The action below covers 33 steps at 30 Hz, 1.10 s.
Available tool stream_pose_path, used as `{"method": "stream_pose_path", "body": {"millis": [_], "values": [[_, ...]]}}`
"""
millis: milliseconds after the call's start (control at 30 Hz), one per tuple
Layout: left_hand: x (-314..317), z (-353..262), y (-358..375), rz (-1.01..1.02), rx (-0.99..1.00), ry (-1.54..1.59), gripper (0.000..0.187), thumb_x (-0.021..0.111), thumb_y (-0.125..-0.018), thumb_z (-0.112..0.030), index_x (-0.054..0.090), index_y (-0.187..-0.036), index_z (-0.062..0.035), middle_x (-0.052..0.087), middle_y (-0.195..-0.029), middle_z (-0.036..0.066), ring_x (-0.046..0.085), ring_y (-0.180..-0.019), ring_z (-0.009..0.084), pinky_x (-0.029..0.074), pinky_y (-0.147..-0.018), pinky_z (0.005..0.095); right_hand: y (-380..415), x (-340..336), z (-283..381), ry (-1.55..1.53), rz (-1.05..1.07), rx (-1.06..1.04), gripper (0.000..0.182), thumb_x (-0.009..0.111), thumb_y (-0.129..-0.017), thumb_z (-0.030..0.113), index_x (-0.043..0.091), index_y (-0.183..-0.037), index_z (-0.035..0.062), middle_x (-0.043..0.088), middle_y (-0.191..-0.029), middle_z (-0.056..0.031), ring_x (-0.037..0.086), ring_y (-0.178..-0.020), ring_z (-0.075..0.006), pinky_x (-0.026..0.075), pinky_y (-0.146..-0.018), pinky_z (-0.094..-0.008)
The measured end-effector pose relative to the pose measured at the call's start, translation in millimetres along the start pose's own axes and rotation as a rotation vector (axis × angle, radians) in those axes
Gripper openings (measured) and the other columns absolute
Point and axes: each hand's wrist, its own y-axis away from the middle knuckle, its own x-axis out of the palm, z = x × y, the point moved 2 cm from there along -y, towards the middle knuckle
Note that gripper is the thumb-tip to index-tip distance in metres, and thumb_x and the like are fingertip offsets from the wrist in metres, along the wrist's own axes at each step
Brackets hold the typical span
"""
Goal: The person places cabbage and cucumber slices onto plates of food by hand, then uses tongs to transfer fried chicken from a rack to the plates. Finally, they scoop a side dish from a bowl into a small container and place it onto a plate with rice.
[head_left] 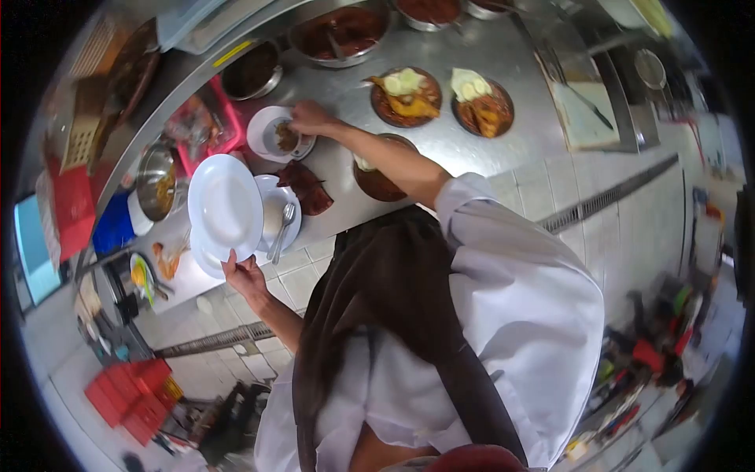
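Observation:
My left hand [245,277] grips the lower edge of a white oval plate [228,200], thumb on top, held over other white plates. Partly under it, a white plate [292,240] carries a mound of rice [273,216], with a fork and spoon [282,232] across its rim. My right hand [312,118] is closed at the rim of a white bowl [259,135] with some brown food [285,135] inside; its fingertips are partly hidden. Just below the bowl lies a dark red folded cloth or packet [307,187], whose kind I cannot make out.
Two brown plates [405,96] [482,108] of food with egg stand on the steel counter [519,149]. Another brown dish [377,185] is partly behind my right forearm. Metal bowls of red sauce [338,35] line the back. A pink basket [228,118] and steel bowl [157,182] stand left.

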Motion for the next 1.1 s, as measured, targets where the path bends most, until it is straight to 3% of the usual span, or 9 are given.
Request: {"method": "stream_pose_path", "body": {"millis": [200, 233, 400, 467, 533, 567, 733, 1033, 1100], "values": [[-4, 6, -39, 0.138, -0.103, -0.052, 0.037, 0.056, -0.082, -0.007, 0.049, -0.118, -0.0006, 0.057, -0.106, 0.008, 0.056, -0.086, 0.0185, 0.043, -0.066, 0.0241, 156, -118, -123, -0.372, -0.662, 0.108, 0.023, 0.064, -0.070, 0.021, 0.063, -0.071, -0.0019, 0.062, -0.069, -0.0169, 0.057, -0.060, -0.0256, 0.044, -0.059, -0.0385], [-7, 11, -49, 0.149, -0.111, -0.046, 0.037, 0.056, -0.082, -0.007, 0.049, -0.118, -0.0006, 0.057, -0.106, 0.008, 0.056, -0.086, 0.0185, 0.043, -0.066, 0.0241, 180, -146, -147, -0.046, -0.925, 0.086, 0.022, 0.064, -0.070, 0.021, 0.063, -0.070, -0.0016, 0.061, -0.065, -0.0170, 0.058, -0.059, -0.0266, 0.044, -0.058, -0.0389], [17, 8, -74, 0.274, -0.081, -0.110, 0.026, 0.053, -0.085, -0.006, 0.053, -0.110, 0.0018, 0.058, -0.101, 0.009, 0.053, -0.078, 0.0132, 0.041, -0.059, 0.0226, 260, -271, -161, 0.422, -0.998, 0.326, 0.023, 0.063, -0.069, 0.020, 0.057, -0.079, 0.0008, 0.059, -0.069, -0.0210, 0.060, -0.069, -0.0373, 0.046, -0.061, -0.0427], [32, 16, -66, 0.172, 0.199, -0.467, 0.026, 0.053, -0.085, -0.005, 0.054, -0.110, 0.0011, 0.060, -0.101, 0.009, 0.055, -0.079, 0.0146, 0.044, -0.060, 0.0223, 257, -296, -187, 0.803, -1.101, 0.108, 0.027, 0.065, -0.066, 0.020, 0.056, -0.085, 0.0043, 0.058, -0.075, -0.0189, 0.059, -0.073, -0.0392, 0.047, -0.063, -0.0448], [29, 17, -81, 0.217, -0.108, -0.209, 0.032, 0.054, -0.084, -0.005, 0.052, -0.116, -0.0016, 0.058, -0.110, 0.012, 0.059, -0.094, 0.0196, 0.048, -0.070, 0.0306, 245, -307, -209, 0.891, -0.965, 0.046, 0.031, 0.068, -0.063, 0.021, 0.054, -0.087, 0.0049, 0.057, -0.081, -0.0181, 0.059, -0.076, -0.0377, 0.048, -0.063, -0.0452], [45, 14, -68, 0.229, 0.088, -0.473, 0.036, 0.055, -0.084, -0.005, 0.050, -0.119, -0.0025, 0.058, -0.113, 0.012, 0.059, -0.095, 0.0218, 0.048, -0.071, 0.0313, 239, -304, -217, 0.945, -0.841, 0.021, 0.037, 0.070, -0.060, 0.022, 0.053, -0.088, 0.0056, 0.055, -0.086, -0.0174, 0.060, -0.078, -0.0362, 0.049, -0.064, -0.0456], [81, 0, -45, 0.164, -0.176, -0.191, 0.034, 0.056, -0.082, -0.006, 0.050, -0.115, -0.0037, 0.060, -0.089, 0.003, 0.047, -0.055, 0.0086, 0.034, -0.044, 0.0207, 231, -302, -210, 1.033, -0.833, -0.095, 0.036, 0.070, -0.057, 0.023, 0.053, -0.086, 0.0091, 0.050, -0.084, -0.0122, 0.057, -0.074, -0.0324, 0.049, -0.062, -0.0416], [59, -13, -45, 0.210, -0.164, -0.161, 0.035, 0.056, -0.082, -0.003, 0.049, -0.117, -0.0026, 0.060, -0.097, 0.007, 0.049, -0.057, 0.0103, 0.040, -0.048, 0.0221, 245, -317, -187, 0.899, -1.338, -0.057, 0.032, 0.072, -0.062, 0.018, 0.049, -0.078, 0.0026, 0.052, -0.078, -0.0136, 0.056, -0.067, -0.0330, 0.045, -0.059, -0.0425], [45, -14, -46, 0.124, -0.120, -0.141, 0.037, 0.057, -0.081, -0.005, 0.049, -0.118, -0.0031, 0.060, -0.101, 0.006, 0.051, -0.060, 0.0098, 0.040, -0.048, 0.0225, 241, -298, -177, 0.174, -1.444, 0.060, 0.026, 0.069, -0.067, 0.013, 0.046, -0.072, 0.0013, 0.046, -0.064, -0.0084, 0.050, -0.059, -0.0214, 0.040, -0.056, -0.0376]]}}
